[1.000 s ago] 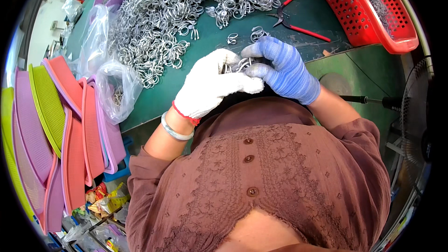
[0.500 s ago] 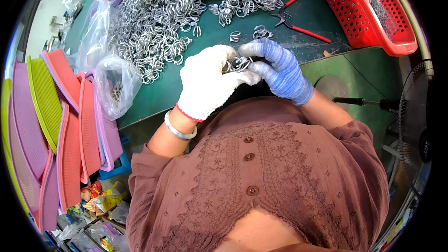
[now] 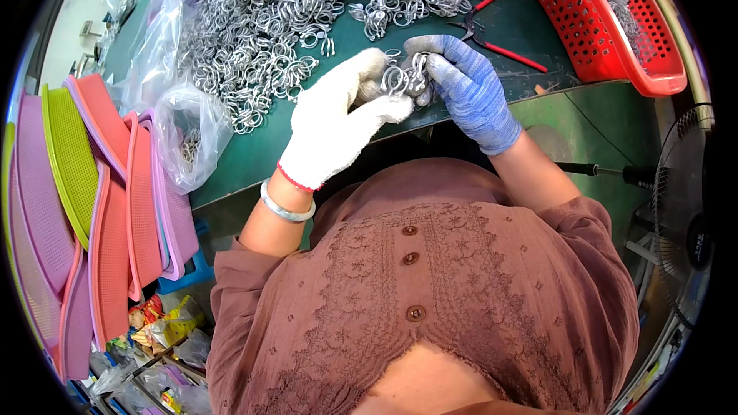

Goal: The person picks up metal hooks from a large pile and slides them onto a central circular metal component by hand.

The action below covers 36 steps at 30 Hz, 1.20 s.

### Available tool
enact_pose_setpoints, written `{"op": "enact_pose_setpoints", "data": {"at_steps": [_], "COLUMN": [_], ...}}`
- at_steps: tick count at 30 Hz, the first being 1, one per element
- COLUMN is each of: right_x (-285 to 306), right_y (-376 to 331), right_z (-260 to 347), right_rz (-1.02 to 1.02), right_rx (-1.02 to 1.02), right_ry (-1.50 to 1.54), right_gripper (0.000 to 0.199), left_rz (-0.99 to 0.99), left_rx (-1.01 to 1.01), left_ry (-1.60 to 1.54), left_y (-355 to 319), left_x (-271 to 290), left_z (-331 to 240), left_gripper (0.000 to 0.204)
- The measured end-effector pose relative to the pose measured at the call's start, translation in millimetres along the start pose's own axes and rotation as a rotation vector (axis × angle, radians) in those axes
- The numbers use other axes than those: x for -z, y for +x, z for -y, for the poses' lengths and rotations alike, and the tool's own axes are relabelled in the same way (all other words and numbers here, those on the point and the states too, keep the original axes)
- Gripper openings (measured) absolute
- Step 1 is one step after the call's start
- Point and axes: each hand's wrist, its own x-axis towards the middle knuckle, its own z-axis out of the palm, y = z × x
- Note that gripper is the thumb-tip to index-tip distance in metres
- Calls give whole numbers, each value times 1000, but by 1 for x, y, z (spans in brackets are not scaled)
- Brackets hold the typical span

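Observation:
My left hand [image 3: 329,117], in a white knitted glove with a red cuff edge, holds open silver metal rings [image 3: 395,81] between thumb and fingers. Close on its right, my right hand [image 3: 480,96] in a blue glove with grey fingertips pinches a metal ring [image 3: 419,67] at the edge of that group. The fingers partly cover the rings, so how they join cannot be told. Both hands are over the near edge of the green table [image 3: 356,40]. Beyond them spreads a large heap of similar rings [image 3: 269,19].
Red-handled pliers [image 3: 513,56] lie right of the heap, beside a red perforated basket [image 3: 573,19] with metal pieces in it. At left are a clear plastic bag [image 3: 207,150] and stacked purple, green and coral baskets [image 3: 73,157]. A fan [image 3: 680,192] stands at far right.
The left hand has shifted slightly left and down. The right hand has moved a little right and up, bringing a ring at its fingertips into clearer view between the hands.

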Motion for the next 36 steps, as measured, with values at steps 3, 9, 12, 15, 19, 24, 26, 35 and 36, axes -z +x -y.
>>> {"op": "enact_pose_setpoints", "data": {"at_steps": [3, 9, 12, 15, 19, 24, 26, 35, 36], "right_x": [-2, -8, -6, -9, -10, -8, -8, -3, -4], "right_y": [0, 2, 3, 2, 0, 5, 5, 8, 8], "right_z": [-2, -6, -10, -7, -9, -10, -10, -11, -10], "right_rz": [19, -24, 16, 3, -5, -11, -19, 103, 103], "right_rx": [-25, 139, 139, 137, 135, 349, 434, 608, 608], "right_ry": [-38, -190, -313, -291, -311, -533, -629, -841, -841], "right_gripper": [25, 28, 27, 24, 23, 21, 19, 23, 23], "left_rz": [-39, -86, -34, 29, -54, -52, -65, -12, 5], "left_rx": [-22, -241, -206, -136, -216, -186, -219, -90, -45], "left_ry": [135, 372, 338, 608, 576, 576, 576, 471, 367], "left_y": [-3, -4, 0, -2, -5, -4, -4, 0, 0], "left_x": [5, 5, 4, 8, 7, 2, 2, 4, 3], "left_z": [-1, 2, 4, -8, -1, -14, -9, -3, -4], "left_gripper": [57, 59, 55, 55, 51, 36, 34, 30, 35]}}
